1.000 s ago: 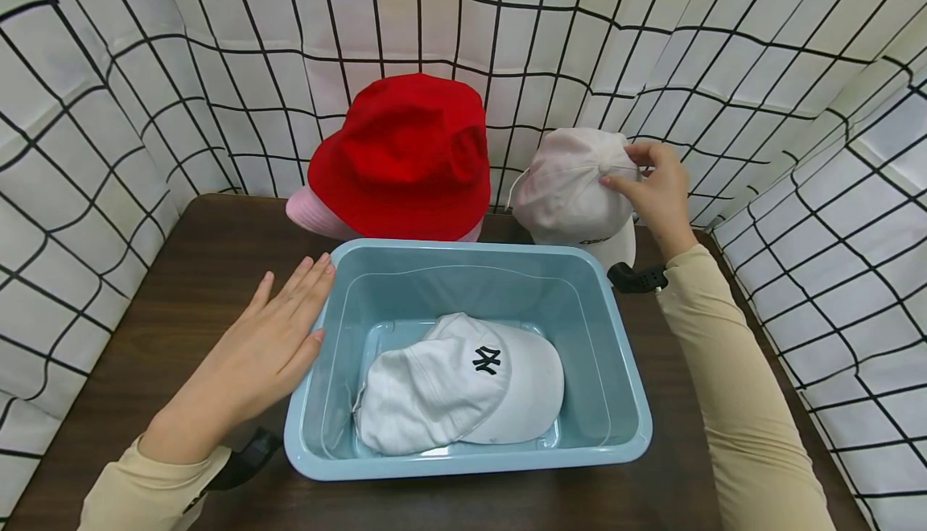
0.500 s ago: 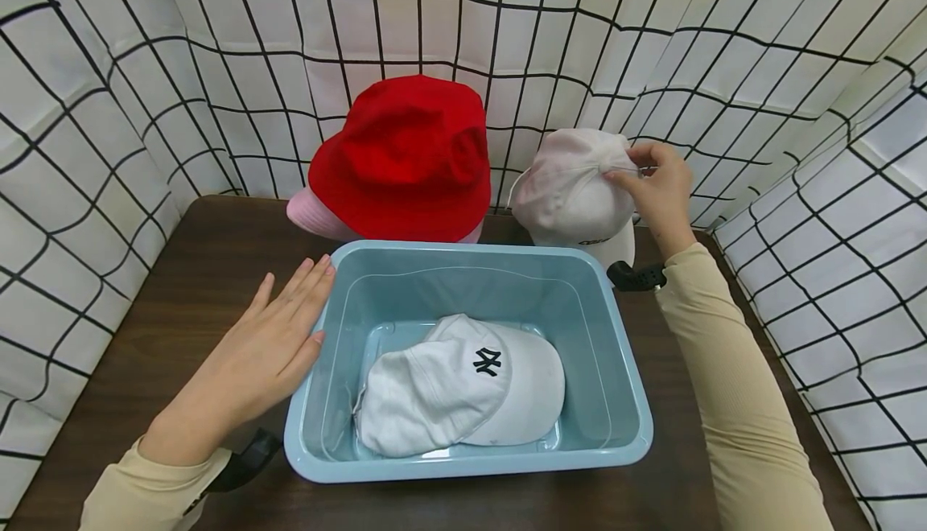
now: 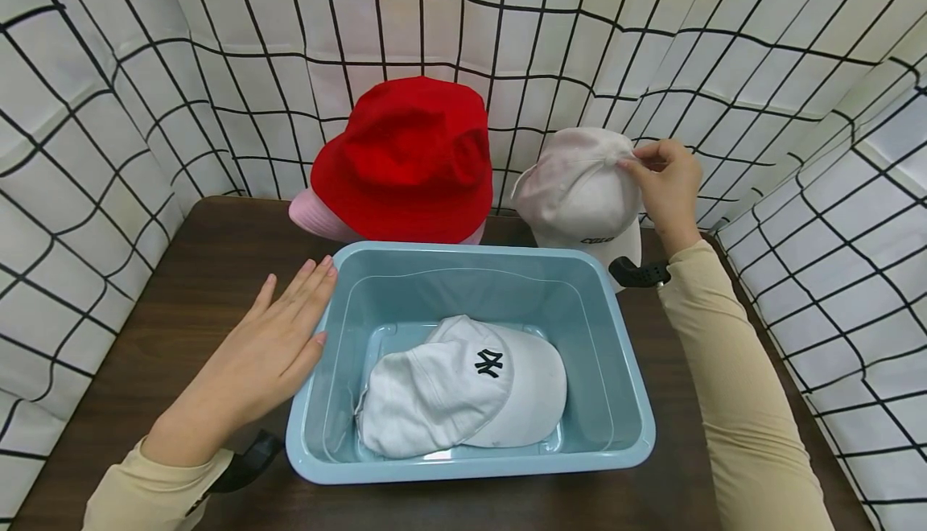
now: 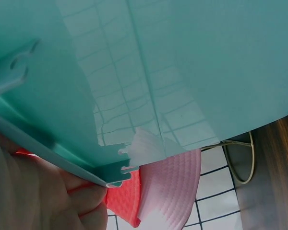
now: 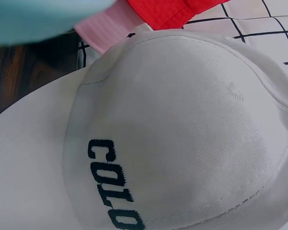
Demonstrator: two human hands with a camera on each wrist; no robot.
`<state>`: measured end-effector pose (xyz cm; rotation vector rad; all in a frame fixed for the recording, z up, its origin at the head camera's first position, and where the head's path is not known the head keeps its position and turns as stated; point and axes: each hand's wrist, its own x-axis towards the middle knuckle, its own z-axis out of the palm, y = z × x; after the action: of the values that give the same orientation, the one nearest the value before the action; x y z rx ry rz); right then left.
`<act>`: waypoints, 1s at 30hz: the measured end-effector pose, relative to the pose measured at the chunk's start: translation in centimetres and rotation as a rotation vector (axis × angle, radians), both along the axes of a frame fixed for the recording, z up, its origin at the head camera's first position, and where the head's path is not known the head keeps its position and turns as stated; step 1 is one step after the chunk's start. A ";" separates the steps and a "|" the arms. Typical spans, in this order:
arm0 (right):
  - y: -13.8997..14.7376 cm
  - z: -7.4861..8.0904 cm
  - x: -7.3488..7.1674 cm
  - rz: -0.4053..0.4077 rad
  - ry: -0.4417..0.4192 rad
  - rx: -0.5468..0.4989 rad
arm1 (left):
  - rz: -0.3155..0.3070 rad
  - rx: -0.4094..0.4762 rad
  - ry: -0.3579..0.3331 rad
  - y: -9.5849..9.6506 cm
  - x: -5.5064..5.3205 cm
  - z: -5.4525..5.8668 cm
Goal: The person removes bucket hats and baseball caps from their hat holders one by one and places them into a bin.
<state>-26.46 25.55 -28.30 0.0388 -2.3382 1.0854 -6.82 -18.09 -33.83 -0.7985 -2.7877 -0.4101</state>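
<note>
The lettered cap (image 3: 579,185) is stood on the table (image 3: 195,273) behind the back right corner of the bin (image 3: 471,473), and the top of its crown is pinched between thumb and fingers of the right hand (image 3: 668,189). Only a small fold seems to be held, so the cap could be dropped or twisted if it were lifted by that fold alone. The fingertips are not shown in the right wrist view, so the firmness of the pinch cannot be told.

The lower part of the brim is hidden by the bin's corner; whether the two touch cannot be seen. If the cap were drawn straight forward, the brim could be caught under the rim and the bin jolted. The left hand (image 3: 268,346) is laid with straight fingers along the bin's left rim, but nothing is gripped by it there, so a hard knock might not be fully checked.

Inside the bin, much of the floor is taken up by the folded cap (image 3: 463,390), which could be crushed by anything set down on it. The red hat (image 3: 420,161), rested over a pink hat (image 3: 319,213), could be toppled by a sideways sweep.
</note>
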 end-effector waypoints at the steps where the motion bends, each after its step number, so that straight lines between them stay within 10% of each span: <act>1: 0.0 0.0 0.0 0.002 0.009 -0.008 | 0.001 0.001 -0.001 0.0 0.0 0.0; 30: 0.8 2.8 0.5 0.101 -0.007 -0.046 | 0.013 0.000 -0.011 0.0 0.1 0.1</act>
<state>-25.99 26.31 -25.52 0.1368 -2.3379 1.1896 -6.67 -18.09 -33.75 -0.7807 -2.8019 -0.4131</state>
